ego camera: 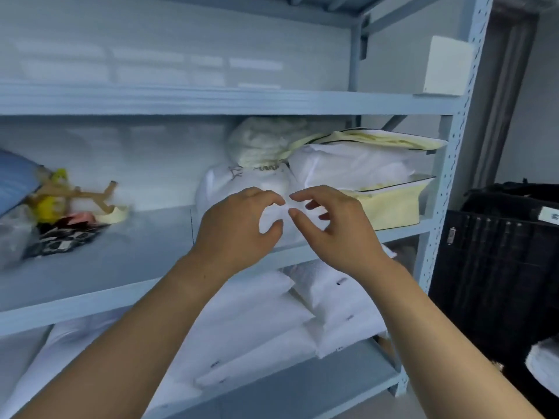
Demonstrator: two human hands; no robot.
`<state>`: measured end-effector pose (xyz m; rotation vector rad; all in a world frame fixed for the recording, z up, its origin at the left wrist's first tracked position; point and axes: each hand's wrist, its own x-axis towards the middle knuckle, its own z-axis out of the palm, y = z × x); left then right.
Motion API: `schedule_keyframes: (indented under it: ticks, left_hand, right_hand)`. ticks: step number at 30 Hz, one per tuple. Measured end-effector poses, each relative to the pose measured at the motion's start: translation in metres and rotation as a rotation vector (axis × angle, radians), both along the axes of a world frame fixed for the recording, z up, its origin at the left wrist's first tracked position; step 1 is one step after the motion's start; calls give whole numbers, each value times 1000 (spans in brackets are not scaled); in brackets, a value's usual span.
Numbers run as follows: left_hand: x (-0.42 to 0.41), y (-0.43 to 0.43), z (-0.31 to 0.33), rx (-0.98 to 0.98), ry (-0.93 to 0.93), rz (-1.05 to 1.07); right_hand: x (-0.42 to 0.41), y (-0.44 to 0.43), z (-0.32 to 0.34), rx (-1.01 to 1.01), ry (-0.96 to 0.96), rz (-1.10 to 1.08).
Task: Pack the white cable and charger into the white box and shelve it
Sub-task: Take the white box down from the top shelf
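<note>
A white box (272, 220) stands on the middle shelf (136, 255) of a pale blue rack, its outline blurred against the white bags behind it. My left hand (239, 228) hovers at its left side and my right hand (332, 228) at its right. The fingers of both are curled and spread, and they grip nothing that I can make out. Whether the fingertips touch the box I cannot tell. No white cable or charger shows.
White and cream bagged bedding (363, 170) is stacked at the shelf's right end. Yellow and wooden items and a patterned cloth (63, 234) lie at the left. White padded packages (257, 325) fill the lower shelf. A black suitcase (496, 267) stands right of the rack.
</note>
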<state>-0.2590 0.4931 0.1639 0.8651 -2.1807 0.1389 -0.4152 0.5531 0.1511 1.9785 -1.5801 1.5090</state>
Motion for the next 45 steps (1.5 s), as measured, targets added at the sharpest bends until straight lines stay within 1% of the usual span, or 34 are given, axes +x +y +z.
schedule_keyframes:
  ticks: [5, 10, 16, 22, 26, 31, 40, 45]
  left_hand:
    - [19, -35, 16, -28, 15, 159]
    - [40, -56, 21, -35, 17, 291]
    - [49, -70, 24, -59, 15, 359]
    - [47, -84, 35, -64, 30, 359]
    - [34, -97, 45, -80, 43, 312]
    - [9, -122, 56, -108, 92, 214]
    - [-66, -178, 78, -149, 147, -60]
    - [-111, -199, 92, -208, 171, -217]
  right_hand:
    - [11, -65, 12, -31, -6, 153]
    - [25, -107, 16, -47, -26, 272]
    - [36, -134, 22, -50, -45, 349]
    - [31, -149, 32, -63, -48, 344]
    - [20, -158, 40, -65, -44, 314]
    - [-4, -169, 49, -87, -85, 238]
    - [-69, -193, 76, -154, -76, 23]
    - [-108, -197, 86, -214, -65, -98]
